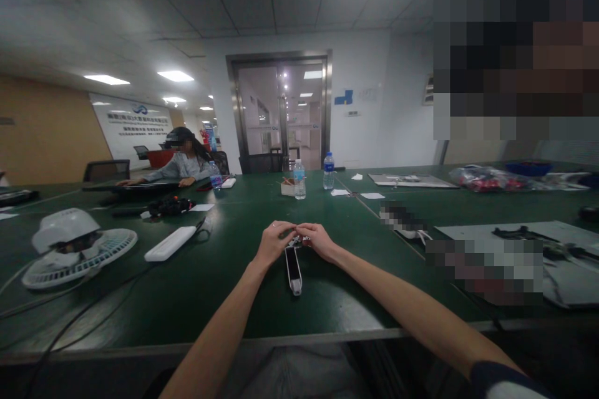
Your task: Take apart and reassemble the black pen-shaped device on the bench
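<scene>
"Where is the narrow device [294, 271] laid?"
"On the green table [210, 305], on the near side of the middle bottle [299, 182]."
"And the hands?"
"The left hand [275, 240] and right hand [320, 240] are held at the device's end nearest that bottle, fingers bent, small parts [294, 241] seen between them."
"Are those pinched?"
"By either hand, that cannot be told."

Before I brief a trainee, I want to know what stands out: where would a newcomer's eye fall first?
Probably on the left hand and right hand, close together at the far end of a slim white-and-black device on the green table. Next might come the white fan-like object at left, then the glass door straight ahead.
</scene>
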{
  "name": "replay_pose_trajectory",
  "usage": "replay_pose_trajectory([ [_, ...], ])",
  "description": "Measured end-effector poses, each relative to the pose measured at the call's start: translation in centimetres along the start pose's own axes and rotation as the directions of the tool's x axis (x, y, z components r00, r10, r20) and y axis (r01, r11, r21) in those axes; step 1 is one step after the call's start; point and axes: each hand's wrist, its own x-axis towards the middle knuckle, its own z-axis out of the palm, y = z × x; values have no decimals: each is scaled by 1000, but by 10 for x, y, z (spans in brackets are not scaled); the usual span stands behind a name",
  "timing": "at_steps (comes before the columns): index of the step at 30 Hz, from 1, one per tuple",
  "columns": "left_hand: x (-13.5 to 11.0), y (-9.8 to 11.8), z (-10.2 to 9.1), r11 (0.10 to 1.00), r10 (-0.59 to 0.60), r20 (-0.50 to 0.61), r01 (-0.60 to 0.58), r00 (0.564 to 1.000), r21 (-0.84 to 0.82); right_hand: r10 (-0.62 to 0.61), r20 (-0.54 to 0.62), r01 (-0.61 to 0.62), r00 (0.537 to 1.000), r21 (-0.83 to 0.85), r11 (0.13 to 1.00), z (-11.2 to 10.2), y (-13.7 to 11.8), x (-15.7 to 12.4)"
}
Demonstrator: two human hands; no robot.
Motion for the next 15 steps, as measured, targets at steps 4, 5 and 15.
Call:
replay_pose_trajectory([
  [4,0,1,-1,1000,-12,6,12,1000,-10,-1,2,1,1000,-3,1000,0,-2,-1],
  [5,0,1,-1,1000,-16,5,16,1000,-11,-1,5,1,1000,-1,1000,0,-1,-1],
  [15,1,6,-2,1000,20,7,-21,1000,15,8,26,-8,1000,3,1000,-3,-2,2],
])
